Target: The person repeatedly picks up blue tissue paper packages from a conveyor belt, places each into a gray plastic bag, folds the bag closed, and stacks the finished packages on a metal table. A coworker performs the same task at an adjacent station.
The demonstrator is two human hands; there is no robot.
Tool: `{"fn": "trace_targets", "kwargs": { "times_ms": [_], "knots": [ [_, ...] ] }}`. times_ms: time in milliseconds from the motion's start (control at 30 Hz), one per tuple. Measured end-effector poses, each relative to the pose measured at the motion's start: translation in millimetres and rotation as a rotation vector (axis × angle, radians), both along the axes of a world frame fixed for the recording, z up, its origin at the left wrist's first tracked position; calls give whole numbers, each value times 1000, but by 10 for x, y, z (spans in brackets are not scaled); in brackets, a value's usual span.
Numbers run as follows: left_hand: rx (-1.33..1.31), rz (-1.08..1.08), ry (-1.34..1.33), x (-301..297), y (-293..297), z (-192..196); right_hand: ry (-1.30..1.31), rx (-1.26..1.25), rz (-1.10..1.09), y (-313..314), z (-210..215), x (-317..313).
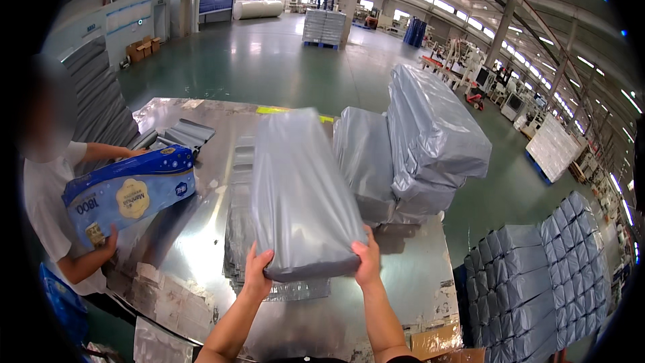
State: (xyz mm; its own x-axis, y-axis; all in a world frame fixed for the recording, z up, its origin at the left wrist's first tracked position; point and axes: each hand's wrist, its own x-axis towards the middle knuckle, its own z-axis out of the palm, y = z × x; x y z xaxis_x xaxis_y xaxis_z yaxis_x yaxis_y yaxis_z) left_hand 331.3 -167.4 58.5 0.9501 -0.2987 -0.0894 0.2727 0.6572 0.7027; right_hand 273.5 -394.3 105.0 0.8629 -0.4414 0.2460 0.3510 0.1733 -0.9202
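A large grey plastic-wrapped package (302,195) is between my hands, tilted over the metal-topped table (195,242). My left hand (257,273) grips its near left corner, thumb on the near edge. My right hand (367,261) grips the near right corner the same way. Partly hidden beneath the package lies a pile of flat grey plastic bags (238,245). Just to its right stand more grey wrapped packages (366,154), with a taller one (437,128) at the far right corner of the table.
At the left a co-worker (50,228) holds a blue printed pack (127,195) over the table. Behind it lie loose grey bags (188,133). Stacked grey packages (517,289) stand on the floor at lower right. A cardboard box (437,343) sits at the near right edge.
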Motion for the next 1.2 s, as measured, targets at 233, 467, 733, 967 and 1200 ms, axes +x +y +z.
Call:
{"fn": "trace_targets", "kwargs": {
  "times_ms": [233, 467, 733, 967, 1200],
  "knots": [
    [610, 150, -356, 1351, -1099, 623, -1, -76, -638, -982, 246, 780],
    [783, -387, -803, 658, -978, -841, 595, -674, -809, -1662, -1503, 89],
    [1043, -878, -376, -1894, 861, -2482, 847, -1177, -565, -282, -2503, -1892],
    [1246, -420, -35, -2480, 819, -2409, 862, -1161, -507, -702, -2771, -1635],
    [1354, 294, -42, -2831, 1523, -1603, 736, -1324, -503, -944, -3094, -1492]
  ]
}}
